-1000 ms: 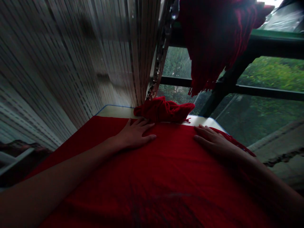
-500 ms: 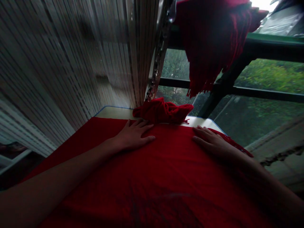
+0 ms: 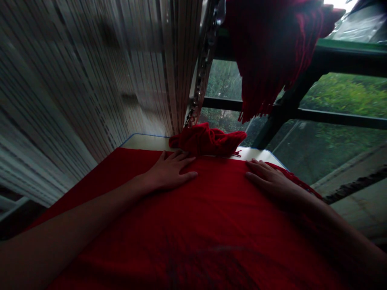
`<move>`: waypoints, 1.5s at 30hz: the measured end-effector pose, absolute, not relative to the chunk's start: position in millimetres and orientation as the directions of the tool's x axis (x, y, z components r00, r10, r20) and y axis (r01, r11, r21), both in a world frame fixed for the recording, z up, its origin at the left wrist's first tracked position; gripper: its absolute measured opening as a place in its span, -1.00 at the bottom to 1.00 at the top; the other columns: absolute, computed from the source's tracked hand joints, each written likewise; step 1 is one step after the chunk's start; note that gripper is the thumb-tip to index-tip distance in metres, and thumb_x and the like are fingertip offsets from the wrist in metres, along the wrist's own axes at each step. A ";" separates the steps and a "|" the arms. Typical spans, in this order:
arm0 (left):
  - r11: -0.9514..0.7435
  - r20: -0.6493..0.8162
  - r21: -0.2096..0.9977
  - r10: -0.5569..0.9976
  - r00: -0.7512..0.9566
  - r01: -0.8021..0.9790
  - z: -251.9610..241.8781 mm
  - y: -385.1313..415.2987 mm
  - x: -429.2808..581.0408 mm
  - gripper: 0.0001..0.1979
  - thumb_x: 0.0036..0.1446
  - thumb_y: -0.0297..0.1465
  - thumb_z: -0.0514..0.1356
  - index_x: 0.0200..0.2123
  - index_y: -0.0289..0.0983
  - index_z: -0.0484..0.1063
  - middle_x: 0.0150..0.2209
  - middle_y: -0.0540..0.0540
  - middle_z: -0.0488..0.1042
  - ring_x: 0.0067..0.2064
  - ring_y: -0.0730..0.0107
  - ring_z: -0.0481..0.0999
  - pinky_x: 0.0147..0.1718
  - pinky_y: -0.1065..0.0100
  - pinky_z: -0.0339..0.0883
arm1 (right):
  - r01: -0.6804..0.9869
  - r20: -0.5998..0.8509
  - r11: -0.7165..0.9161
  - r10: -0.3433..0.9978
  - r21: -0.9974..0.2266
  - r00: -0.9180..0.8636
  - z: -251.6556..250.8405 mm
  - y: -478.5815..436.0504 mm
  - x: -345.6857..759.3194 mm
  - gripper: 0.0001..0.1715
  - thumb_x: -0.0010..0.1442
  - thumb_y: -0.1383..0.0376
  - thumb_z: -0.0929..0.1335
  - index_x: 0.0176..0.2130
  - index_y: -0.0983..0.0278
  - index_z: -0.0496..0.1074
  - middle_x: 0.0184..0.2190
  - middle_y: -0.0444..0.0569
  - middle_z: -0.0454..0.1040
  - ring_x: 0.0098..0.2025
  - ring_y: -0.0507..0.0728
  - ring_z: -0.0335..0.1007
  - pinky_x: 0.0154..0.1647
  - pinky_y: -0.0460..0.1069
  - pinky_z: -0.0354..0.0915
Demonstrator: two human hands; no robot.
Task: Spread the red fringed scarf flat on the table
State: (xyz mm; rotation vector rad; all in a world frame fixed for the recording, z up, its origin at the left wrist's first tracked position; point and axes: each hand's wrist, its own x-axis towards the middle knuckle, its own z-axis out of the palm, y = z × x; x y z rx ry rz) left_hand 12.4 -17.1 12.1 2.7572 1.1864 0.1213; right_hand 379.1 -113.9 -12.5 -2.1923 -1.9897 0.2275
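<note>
A red cloth (image 3: 211, 217) lies spread flat over a white table (image 3: 145, 141). My left hand (image 3: 171, 173) rests palm down on it near the far edge, fingers stretched out. My right hand (image 3: 270, 181) lies flat on the cloth at the right, fingers apart, beside a fringed edge (image 3: 298, 183). A bunched red cloth (image 3: 207, 141) sits on the table just beyond my left fingertips. Neither hand holds anything.
A curtain of pale strings (image 3: 99, 80) hangs at the left and behind the table. Another red fringed cloth (image 3: 269, 56) hangs from a green rail (image 3: 353, 44) above. A dark-framed window (image 3: 332, 117) with greenery outside fills the right side.
Both hands stay flat in the same places on the cloth. Only the camera view shifts slightly.
</note>
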 end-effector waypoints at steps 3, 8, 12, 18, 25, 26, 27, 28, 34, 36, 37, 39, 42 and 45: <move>-0.683 0.026 0.157 0.725 0.688 0.713 11.1 -16.4 11.9 -0.19 0.34 0.25 -0.16 0.49 -0.01 0.05 0.54 -0.10 -0.06 0.54 -0.06 -0.12 0.41 -0.37 -0.24 | 0.969 -0.006 -0.104 0.994 -0.224 0.105 -13.0 -113.0 379.7 0.01 0.33 -0.32 0.08 0.48 0.19 0.11 0.55 0.09 -0.09 0.57 0.35 -0.25 0.54 0.38 -0.16; -0.684 0.025 0.152 0.724 0.689 0.713 10.6 -15.8 12.0 -0.20 0.35 0.24 -0.15 0.49 -0.01 0.05 0.55 -0.10 -0.07 0.55 -0.04 -0.13 0.41 -0.36 -0.24 | 0.967 0.013 -0.093 0.995 -0.236 0.099 -14.1 -113.3 380.3 0.01 0.33 -0.32 0.09 0.47 0.20 0.13 0.55 0.11 -0.07 0.57 0.38 -0.24 0.53 0.40 -0.16; -0.681 0.025 0.162 0.726 0.687 0.714 10.2 -15.9 12.3 -0.21 0.36 0.23 -0.14 0.49 0.00 0.05 0.55 -0.09 -0.08 0.55 -0.05 -0.14 0.40 -0.38 -0.28 | 0.968 0.016 -0.086 0.996 -0.237 0.093 -15.5 -113.1 382.4 0.01 0.33 -0.32 0.10 0.47 0.19 0.13 0.55 0.10 -0.07 0.56 0.40 -0.24 0.52 0.42 -0.15; -0.683 0.028 0.164 0.725 0.688 0.712 10.9 -17.1 12.4 -0.22 0.37 0.21 -0.13 0.49 -0.02 0.06 0.54 -0.11 -0.07 0.55 -0.03 -0.12 0.40 -0.39 -0.27 | 0.976 0.011 -0.091 0.995 -0.200 0.095 -18.2 -110.9 386.1 0.00 0.33 -0.33 0.08 0.47 0.16 0.14 0.54 0.08 -0.04 0.56 0.39 -0.21 0.52 0.41 -0.12; -0.686 0.030 0.154 0.723 0.690 0.711 10.6 -17.0 12.3 -0.22 0.37 0.21 -0.14 0.50 -0.02 0.05 0.55 -0.11 -0.08 0.55 -0.03 -0.12 0.40 -0.37 -0.24 | 0.975 0.017 -0.083 0.996 -0.206 0.088 -19.8 -109.3 388.3 -0.01 0.33 -0.32 0.10 0.47 0.17 0.14 0.54 0.08 -0.04 0.56 0.41 -0.24 0.52 0.44 -0.13; -0.685 0.030 0.154 0.723 0.690 0.712 10.7 -17.1 12.1 -0.22 0.37 0.21 -0.14 0.49 -0.02 0.05 0.55 -0.12 -0.08 0.55 -0.03 -0.12 0.40 -0.37 -0.25 | 0.975 0.016 -0.080 0.996 -0.207 0.085 -20.1 -109.1 388.9 -0.02 0.33 -0.31 0.11 0.47 0.16 0.14 0.54 0.08 -0.04 0.56 0.41 -0.25 0.52 0.45 -0.13; -0.685 0.031 0.154 0.723 0.690 0.712 10.7 -17.2 11.9 -0.22 0.37 0.21 -0.14 0.49 -0.02 0.05 0.55 -0.12 -0.08 0.54 -0.03 -0.11 0.40 -0.37 -0.25 | 0.976 0.016 -0.078 0.996 -0.205 0.083 -20.4 -109.0 389.4 -0.03 0.34 -0.31 0.11 0.47 0.16 0.14 0.54 0.08 -0.04 0.56 0.41 -0.25 0.51 0.45 -0.12; -0.685 0.030 0.154 0.724 0.689 0.712 10.8 -17.2 11.8 -0.22 0.37 0.21 -0.13 0.49 -0.01 0.05 0.55 -0.11 -0.07 0.54 -0.04 -0.11 0.40 -0.38 -0.26 | 0.976 0.018 -0.077 0.996 -0.201 0.082 -20.6 -108.8 389.8 -0.04 0.35 -0.30 0.11 0.47 0.16 0.14 0.54 0.08 -0.03 0.56 0.41 -0.24 0.51 0.45 -0.11; -0.680 0.026 0.158 0.728 0.685 0.716 11.1 -16.7 12.9 -0.22 0.36 0.22 -0.13 0.49 -0.01 0.05 0.54 -0.11 -0.07 0.55 -0.04 -0.12 0.40 -0.38 -0.28 | 0.978 0.033 -0.081 0.995 -0.194 0.089 -20.1 -109.8 388.4 -0.07 0.36 -0.28 0.11 0.46 0.15 0.16 0.53 0.08 -0.01 0.55 0.42 -0.18 0.51 0.44 -0.08; -0.678 0.021 0.158 0.729 0.684 0.718 11.3 -16.5 13.5 -0.22 0.36 0.22 -0.13 0.49 -0.01 0.05 0.55 -0.11 -0.07 0.55 -0.03 -0.12 0.40 -0.38 -0.28 | 0.976 0.028 -0.080 0.996 -0.201 0.088 -19.5 -110.4 387.4 -0.04 0.36 -0.29 0.09 0.46 0.19 0.16 0.54 0.11 -0.02 0.55 0.42 -0.19 0.52 0.43 -0.10; -0.678 0.020 0.159 0.729 0.685 0.717 11.4 -16.5 13.6 -0.22 0.36 0.22 -0.13 0.49 -0.01 0.05 0.55 -0.11 -0.07 0.55 -0.03 -0.12 0.40 -0.38 -0.27 | 0.976 0.025 -0.080 0.996 -0.203 0.087 -19.4 -110.5 387.1 -0.02 0.35 -0.30 0.09 0.46 0.19 0.15 0.54 0.11 -0.04 0.55 0.41 -0.19 0.52 0.43 -0.10; -0.679 0.022 0.159 0.728 0.686 0.716 11.5 -16.9 13.1 -0.21 0.36 0.22 -0.13 0.49 -0.02 0.05 0.54 -0.11 -0.07 0.55 -0.03 -0.12 0.40 -0.37 -0.27 | 0.977 0.022 -0.078 0.996 -0.199 0.084 -20.0 -110.3 387.2 -0.01 0.35 -0.32 0.07 0.47 0.18 0.13 0.54 0.10 -0.05 0.55 0.41 -0.19 0.51 0.44 -0.08; -0.677 0.020 0.167 0.729 0.684 0.717 11.1 -18.2 12.2 -0.22 0.36 0.21 -0.12 0.49 -0.03 0.06 0.55 -0.11 -0.08 0.55 -0.05 -0.13 0.41 -0.37 -0.29 | 0.981 0.025 -0.077 0.996 -0.176 0.083 -21.7 -109.0 388.1 -0.02 0.35 -0.32 0.06 0.47 0.16 0.12 0.54 0.08 -0.03 0.56 0.40 -0.20 0.51 0.43 -0.07; -0.681 0.009 0.188 0.722 0.692 0.708 11.8 -18.3 12.7 -0.22 0.37 0.20 -0.12 0.50 -0.04 0.03 0.55 -0.11 -0.10 0.55 -0.04 -0.19 0.41 -0.37 -0.34 | 0.985 0.022 -0.082 0.996 -0.149 0.087 -22.3 -108.1 387.4 -0.03 0.37 -0.30 0.04 0.48 0.16 0.11 0.54 0.07 -0.04 0.56 0.38 -0.24 0.52 0.41 -0.10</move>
